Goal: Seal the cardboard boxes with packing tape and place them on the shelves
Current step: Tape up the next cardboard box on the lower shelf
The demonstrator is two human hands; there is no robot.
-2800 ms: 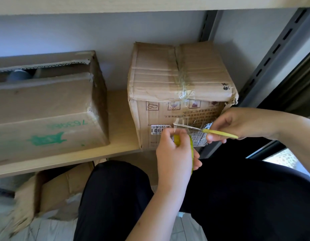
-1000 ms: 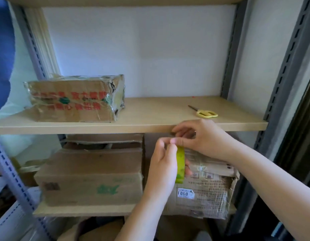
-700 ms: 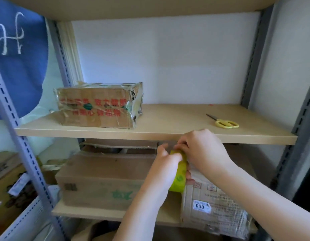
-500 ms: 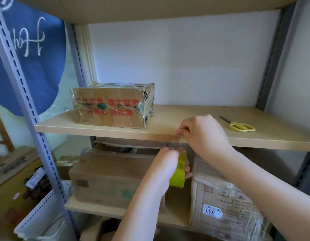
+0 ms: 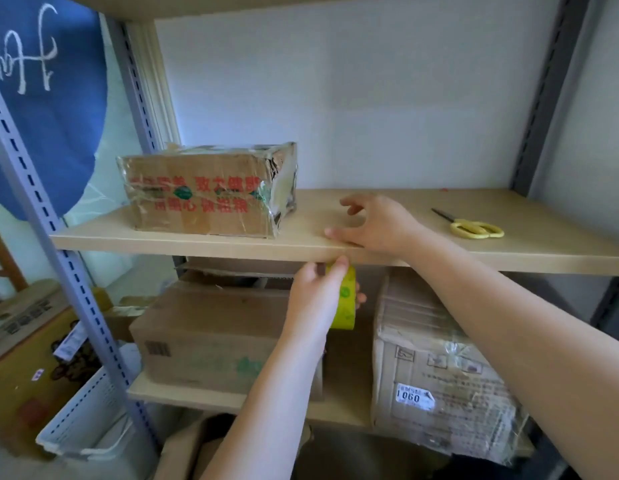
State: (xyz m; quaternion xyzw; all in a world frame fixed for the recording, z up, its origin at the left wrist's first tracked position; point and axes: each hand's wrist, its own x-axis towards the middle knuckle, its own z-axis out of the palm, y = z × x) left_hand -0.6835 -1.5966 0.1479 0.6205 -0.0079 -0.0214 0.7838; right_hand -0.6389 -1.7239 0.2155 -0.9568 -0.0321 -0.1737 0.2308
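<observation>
Just under the front edge of the upper shelf (image 5: 197,242), the left hand (image 5: 316,296) is wrapped around a yellow-green roll of tape (image 5: 344,299), thumb and forefinger pinched at its top; whether a loose tape end sits between them I cannot tell. The right hand (image 5: 374,223) lies on the shelf board directly above, fingers loosely spread, thumb at the board's lip. The scissors (image 5: 474,228) lie on the same board to the right, blades pointing back-left, nearer the right hand. A taped box (image 5: 204,192) stands on that board to the left, its long side along the front. Below, a flat box (image 5: 214,337) sits behind the left forearm and a tape-wrapped box (image 5: 436,358) beneath the right forearm.
</observation>
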